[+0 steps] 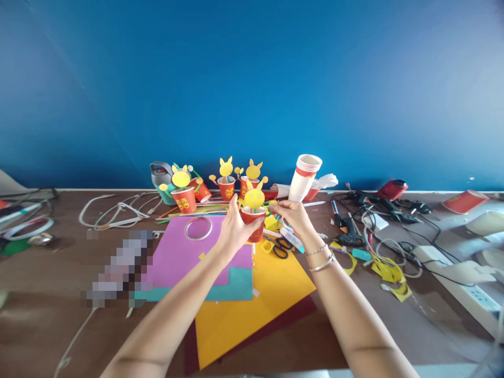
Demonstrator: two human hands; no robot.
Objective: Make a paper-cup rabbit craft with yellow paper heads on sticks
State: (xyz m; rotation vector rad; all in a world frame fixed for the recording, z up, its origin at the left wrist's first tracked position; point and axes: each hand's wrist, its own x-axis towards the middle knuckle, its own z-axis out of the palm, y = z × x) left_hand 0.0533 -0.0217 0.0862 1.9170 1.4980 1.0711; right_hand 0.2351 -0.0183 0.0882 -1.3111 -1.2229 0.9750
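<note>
My left hand [235, 227] is wrapped round a red paper cup [251, 217], holding it above the coloured sheets. A yellow paper rabbit head [254, 198] with two pointed ears stands up out of this cup. At the cup's right side, the fingertips of my right hand [293, 214] pinch a small yellow paper disc [273, 203]. Whether the disc is joined to the cup is hard to see. Behind, similar red cups with yellow rabbit heads stand in a row, such as a left one [184, 200] and a middle one [226, 189].
Purple [169, 252] and yellow sheets [232, 325] lie under my hands, with black scissors [281, 248] and a tape roll [198, 229] on them. A tall stack of paper cups [304, 176] stands behind. Glue guns [350, 231], cables and a power strip [464, 286] crowd the right.
</note>
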